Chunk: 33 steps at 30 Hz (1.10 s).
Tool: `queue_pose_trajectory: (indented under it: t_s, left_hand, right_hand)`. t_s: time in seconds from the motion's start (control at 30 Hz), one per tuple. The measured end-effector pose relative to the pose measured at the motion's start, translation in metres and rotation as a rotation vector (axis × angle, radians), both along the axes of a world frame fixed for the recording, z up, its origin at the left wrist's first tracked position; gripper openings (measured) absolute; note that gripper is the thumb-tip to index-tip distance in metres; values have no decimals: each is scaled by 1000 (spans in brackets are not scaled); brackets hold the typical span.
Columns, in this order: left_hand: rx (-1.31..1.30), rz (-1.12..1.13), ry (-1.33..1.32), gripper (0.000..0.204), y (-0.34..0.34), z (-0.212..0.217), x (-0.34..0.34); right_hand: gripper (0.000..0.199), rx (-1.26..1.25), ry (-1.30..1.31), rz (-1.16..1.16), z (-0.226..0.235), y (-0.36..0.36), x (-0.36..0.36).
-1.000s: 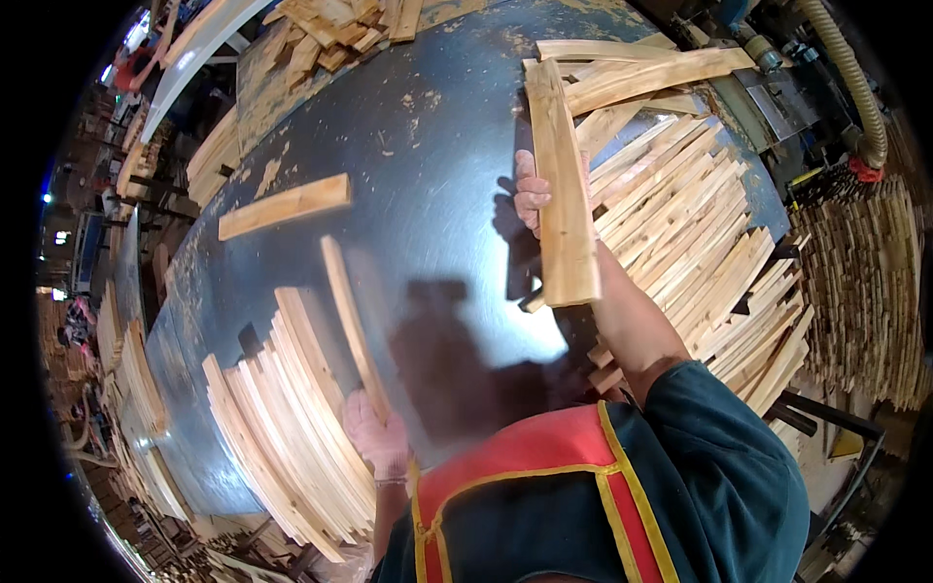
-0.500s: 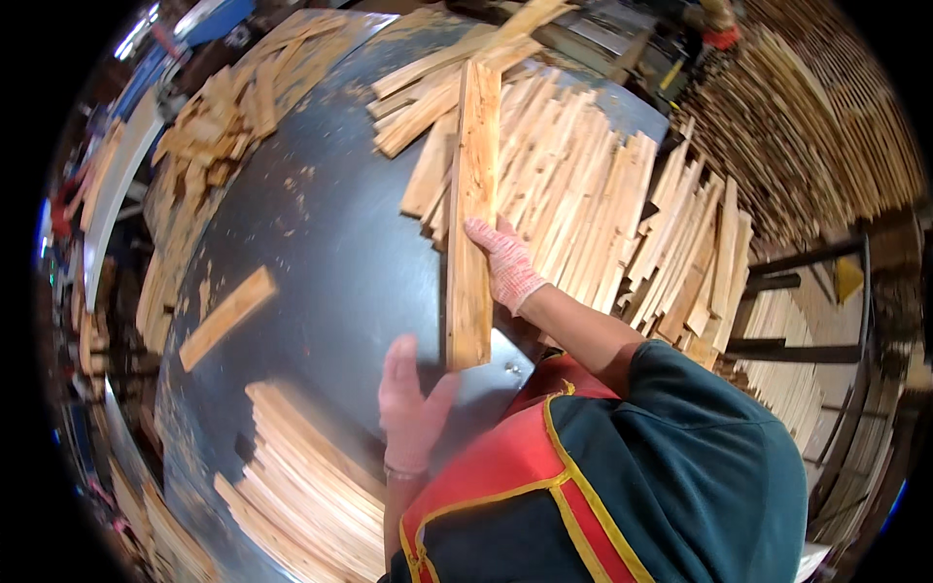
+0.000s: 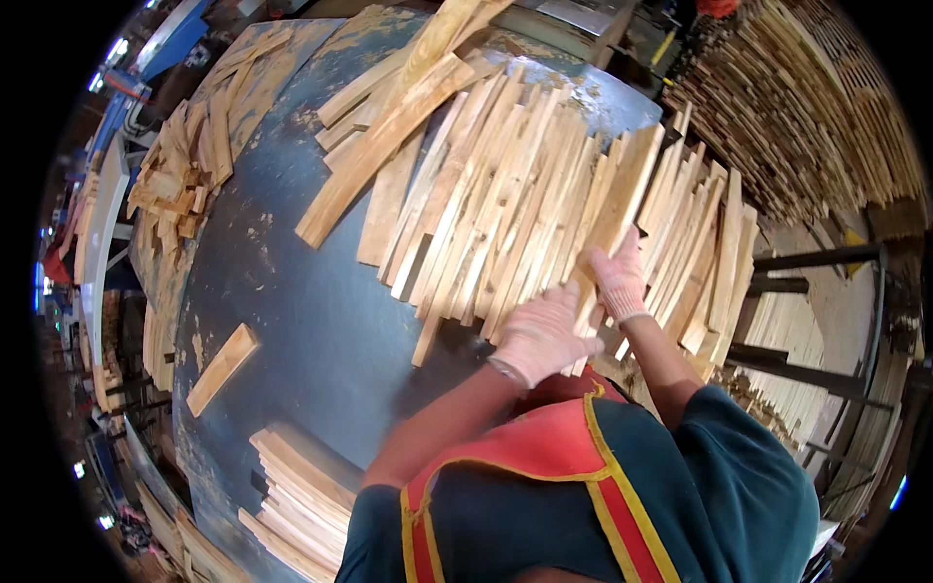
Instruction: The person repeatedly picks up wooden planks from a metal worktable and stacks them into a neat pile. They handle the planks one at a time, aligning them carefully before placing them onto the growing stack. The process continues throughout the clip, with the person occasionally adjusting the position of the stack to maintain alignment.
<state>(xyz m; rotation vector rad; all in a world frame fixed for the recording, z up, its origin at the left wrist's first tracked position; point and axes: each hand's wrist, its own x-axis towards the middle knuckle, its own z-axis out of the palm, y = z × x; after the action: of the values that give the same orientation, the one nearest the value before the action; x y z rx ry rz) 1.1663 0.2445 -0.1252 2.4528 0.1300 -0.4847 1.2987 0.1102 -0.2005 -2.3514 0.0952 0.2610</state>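
Observation:
Both my hands wear pale pinkish knit gloves at the near end of a row of wooden boards [image 3: 486, 204] on the dark metal table [image 3: 311, 321]. My right hand [image 3: 620, 279] is closed on a wide wooden board [image 3: 627, 185] at the row's right part, its thumb over the face. Just left of it, my left hand [image 3: 542, 335] rests against the near board ends with thumb and fingers apart; its fingertips are partly hard to make out. A thick board [image 3: 384, 151] lies slanted over the row's left end.
A short wood block [image 3: 222, 369] lies at the table's left. Nearer stands a neat stack of strips [image 3: 301, 505]. Scrap pieces [image 3: 185, 185] are heaped at the far left. A large lumber pile [image 3: 797, 117] and a dark metal frame [image 3: 807, 374] stand to the right.
The thick board my right hand held upright now appears to lie slanted at the row's left. Both hands have moved right, the right one onto another board. The view has shifted somewhat.

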Motion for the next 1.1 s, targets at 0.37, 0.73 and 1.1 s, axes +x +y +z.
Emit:
queue_pose_trajectory:
  t_s: [0.37, 0.73, 1.1]
  left_hand:
    - [775, 767, -187, 76, 269, -75, 6]
    - [-43, 808, 48, 79, 352, -76, -45]
    - [-1398, 647, 19, 49, 135, -41, -20]
  right_hand:
    - [100, 121, 116, -30, 2, -47, 26]
    - [102, 583, 352, -106, -12, -62, 32]
    - [79, -202, -93, 480, -54, -78, 43]
